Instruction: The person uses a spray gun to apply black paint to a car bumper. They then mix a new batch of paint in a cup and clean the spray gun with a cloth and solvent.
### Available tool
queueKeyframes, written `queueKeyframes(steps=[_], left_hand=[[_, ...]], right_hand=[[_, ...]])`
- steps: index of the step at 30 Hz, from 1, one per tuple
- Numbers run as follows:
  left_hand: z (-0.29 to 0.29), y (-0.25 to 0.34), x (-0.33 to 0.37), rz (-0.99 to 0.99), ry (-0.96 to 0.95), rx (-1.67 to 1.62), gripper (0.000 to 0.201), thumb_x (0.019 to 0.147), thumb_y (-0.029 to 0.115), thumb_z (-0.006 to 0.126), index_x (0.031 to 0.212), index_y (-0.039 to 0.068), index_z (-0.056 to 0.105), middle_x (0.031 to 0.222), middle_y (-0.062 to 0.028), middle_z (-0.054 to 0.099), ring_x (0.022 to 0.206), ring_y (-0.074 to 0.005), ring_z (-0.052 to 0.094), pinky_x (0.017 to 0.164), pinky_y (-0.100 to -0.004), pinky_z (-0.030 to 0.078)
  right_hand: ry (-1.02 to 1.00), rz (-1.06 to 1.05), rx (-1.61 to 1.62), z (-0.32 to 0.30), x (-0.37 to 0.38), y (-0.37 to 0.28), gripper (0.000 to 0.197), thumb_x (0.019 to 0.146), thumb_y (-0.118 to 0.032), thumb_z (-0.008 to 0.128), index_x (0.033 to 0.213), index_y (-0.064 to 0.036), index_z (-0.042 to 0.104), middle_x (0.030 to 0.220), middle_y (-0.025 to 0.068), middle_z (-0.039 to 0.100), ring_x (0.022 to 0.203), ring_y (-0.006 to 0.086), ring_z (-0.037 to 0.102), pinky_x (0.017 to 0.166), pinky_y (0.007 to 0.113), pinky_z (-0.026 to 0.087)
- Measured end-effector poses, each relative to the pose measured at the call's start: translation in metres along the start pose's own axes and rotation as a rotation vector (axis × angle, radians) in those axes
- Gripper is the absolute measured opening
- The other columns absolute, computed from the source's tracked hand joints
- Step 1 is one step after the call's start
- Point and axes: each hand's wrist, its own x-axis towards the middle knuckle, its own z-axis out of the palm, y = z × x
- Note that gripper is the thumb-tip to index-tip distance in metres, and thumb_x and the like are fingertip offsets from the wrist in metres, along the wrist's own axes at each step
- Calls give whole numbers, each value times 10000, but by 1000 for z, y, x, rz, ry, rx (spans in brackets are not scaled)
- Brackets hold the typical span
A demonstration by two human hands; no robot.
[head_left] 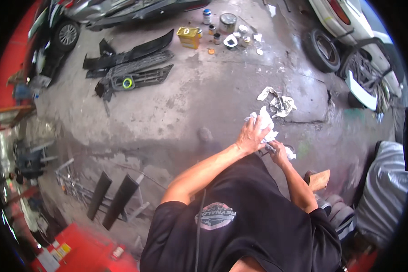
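Above my lap, my left hand (250, 137) is closed over a crumpled white cloth (266, 121), its fingers pressed into the folds. My right hand (280, 154) sits just beside and below it, fingers wrapped round a small dark, partly shiny object (270, 148). Most of that object is covered by the hands, so its kind does not show. A bit of white material (290, 154) pokes out to the right of my right hand. On the floor beyond lies a stained, crumpled rag (282, 105).
Black car trim pieces (138, 68) lie at far left, with a yellow can (188, 37) and several paint containers (228, 22) right of them. A wheel (322, 50) leans by a white car at far right. Two dark panels (120, 201) rest on a stand at near left.
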Motion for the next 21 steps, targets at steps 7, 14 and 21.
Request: queueKeyframes(steps=[7, 14, 21], left_hand=[[-37, -76, 109, 153, -134, -91, 799, 666, 327, 932, 1393, 218, 620, 1404, -246, 441, 1314, -491, 467, 879, -526, 625], [1, -168, 232, 97, -313, -99, 751, 684, 299, 909, 1369, 215, 611, 1420, -220, 445, 1304, -491, 451, 900, -552, 595], [30, -275, 326, -56, -355, -32, 818, 673, 257, 894, 1421, 158, 577, 1482, -216, 429, 1314, -498, 446, 977, -541, 571]], right_hand=[[163, 205, 79, 1, 80, -20, 542, 787, -19, 802, 1310, -53, 664, 1221, 211, 689, 1136, 451, 654, 959, 510, 525], [-45, 815, 282, 0, 133, -110, 609, 898, -261, 810, 1426, -60, 582, 1256, 226, 686, 1164, 422, 647, 990, 500, 528], [-182, 531, 333, -11, 219, -62, 161, 931, -154, 729, 1027, -24, 736, 865, 177, 728, 843, 407, 702, 817, 485, 567]])
